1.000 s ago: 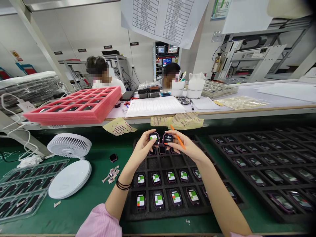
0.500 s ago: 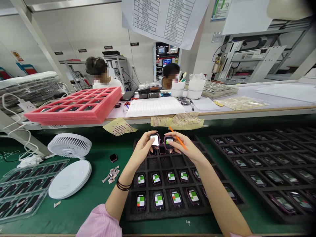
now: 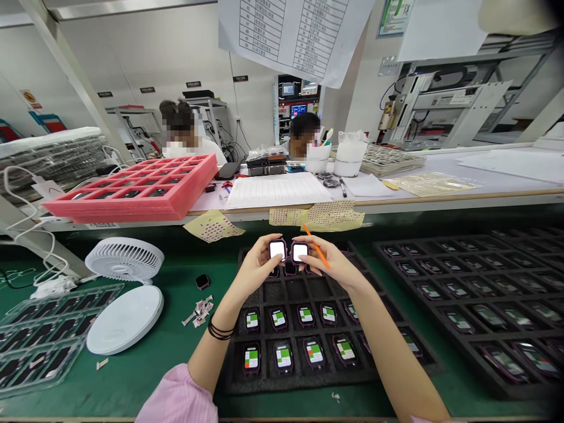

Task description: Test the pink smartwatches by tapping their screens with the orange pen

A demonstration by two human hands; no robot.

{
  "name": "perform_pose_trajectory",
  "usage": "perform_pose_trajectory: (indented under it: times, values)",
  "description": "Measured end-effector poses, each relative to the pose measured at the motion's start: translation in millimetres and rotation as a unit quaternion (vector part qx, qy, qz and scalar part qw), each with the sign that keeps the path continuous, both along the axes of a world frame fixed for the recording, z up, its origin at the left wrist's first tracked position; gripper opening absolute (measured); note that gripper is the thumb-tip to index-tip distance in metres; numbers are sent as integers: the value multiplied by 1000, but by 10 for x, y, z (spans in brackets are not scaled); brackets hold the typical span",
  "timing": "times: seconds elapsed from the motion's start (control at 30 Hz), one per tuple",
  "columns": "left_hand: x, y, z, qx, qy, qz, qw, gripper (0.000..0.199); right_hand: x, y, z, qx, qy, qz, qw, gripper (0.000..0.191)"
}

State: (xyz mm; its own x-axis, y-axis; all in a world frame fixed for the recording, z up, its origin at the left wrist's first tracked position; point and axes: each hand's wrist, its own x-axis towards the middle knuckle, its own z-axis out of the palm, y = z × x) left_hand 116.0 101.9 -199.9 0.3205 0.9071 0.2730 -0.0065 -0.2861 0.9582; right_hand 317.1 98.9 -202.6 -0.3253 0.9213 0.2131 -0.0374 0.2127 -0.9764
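In the head view, near the centre of the frame, the left hand point(image 3: 254, 271) holds a lit watch point(image 3: 276, 247) narrowly by its case, with the thumb at the white screen. The right hand point(image 3: 338, 265) holds a second watch point(image 3: 300, 251) in the same manner, and also an orange stick point(image 3: 318, 249) between its fingers. Both watches are above the far part of a black foam tray point(image 3: 240, 385). To handle them well, I think, the fingers should grip the case edges, touch the glass lightly, and keep the stick off it. The hanging sheet point(image 3: 288, 36), top centre, carries printed tables, too small to read surely; I can read no brand.
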Motion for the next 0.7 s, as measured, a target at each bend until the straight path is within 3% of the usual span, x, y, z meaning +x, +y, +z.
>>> perform_pose_trajectory:
  times: [0.27,0.7]
  values:
    - [3,-3,47,-27,6,16,999,31,-6,-5,25,0,-4,-55,999,32]
    - [9,-6,61,-32,14,23,999,32,-19,-13,21,-8,-1,-61,998,27]
